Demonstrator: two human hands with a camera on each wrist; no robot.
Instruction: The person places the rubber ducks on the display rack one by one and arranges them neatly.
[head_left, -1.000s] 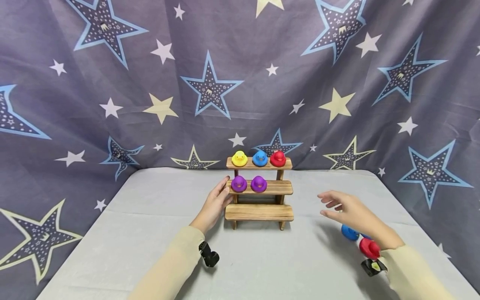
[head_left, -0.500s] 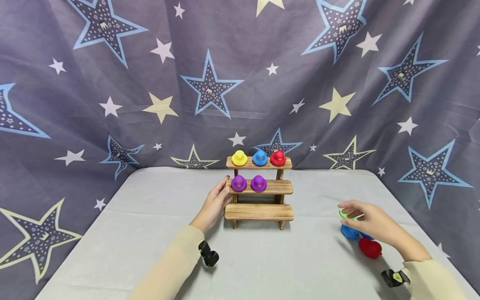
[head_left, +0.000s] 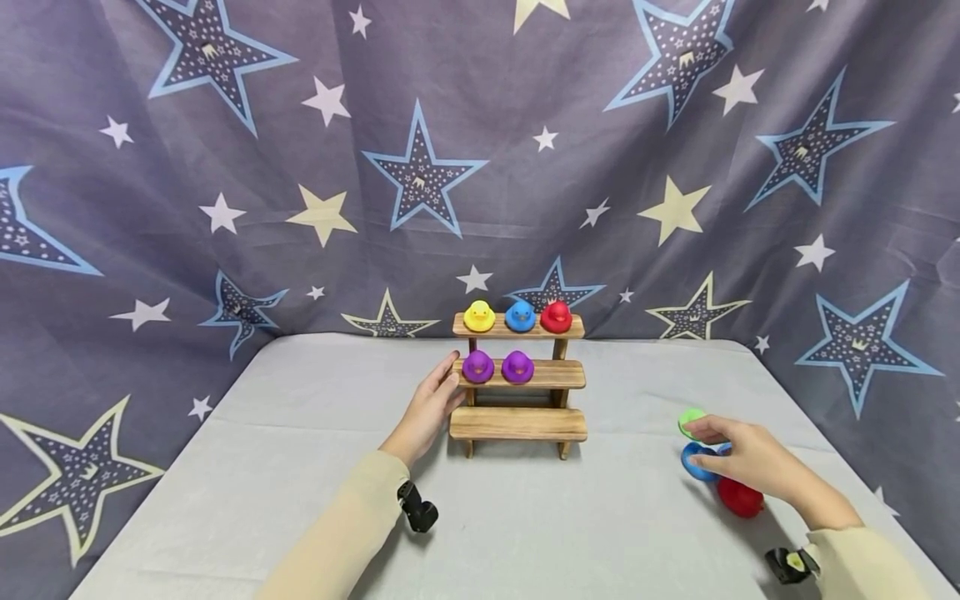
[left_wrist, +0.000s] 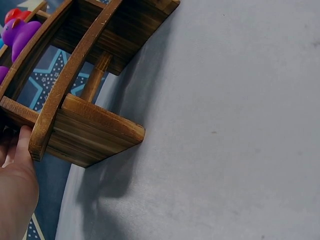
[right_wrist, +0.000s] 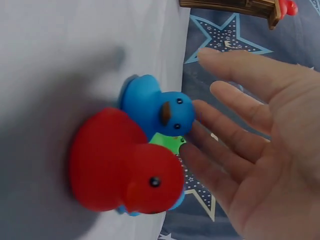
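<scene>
My left hand (head_left: 426, 414) holds the left end of a three-step wooden display stand (head_left: 517, 423) at its middle step; in the left wrist view, fingers lie against the wood. Over a cluster of rubber ducks on the right, my right hand (head_left: 757, 457) is spread with nothing gripped. Its fingertips are right at the head of a blue duck (right_wrist: 142, 102) in the right wrist view. A red duck (right_wrist: 107, 160) sits nearest that camera, and a green duck (head_left: 688, 419) shows beyond the fingers. Another blue duck (right_wrist: 177, 200) is mostly hidden behind the red one.
The top step carries a yellow duck (head_left: 479, 317), a blue duck (head_left: 520, 317) and a red duck (head_left: 557, 317). Two purple ducks (head_left: 477, 367) sit on the middle step. A grey starry curtain (head_left: 262, 208) backs the white-covered table (head_left: 562, 533).
My right hand has moved right and down from beside the stand to the loose ducks, then slightly nearer me, from the green duck to the blue one. My left hand stays put.
</scene>
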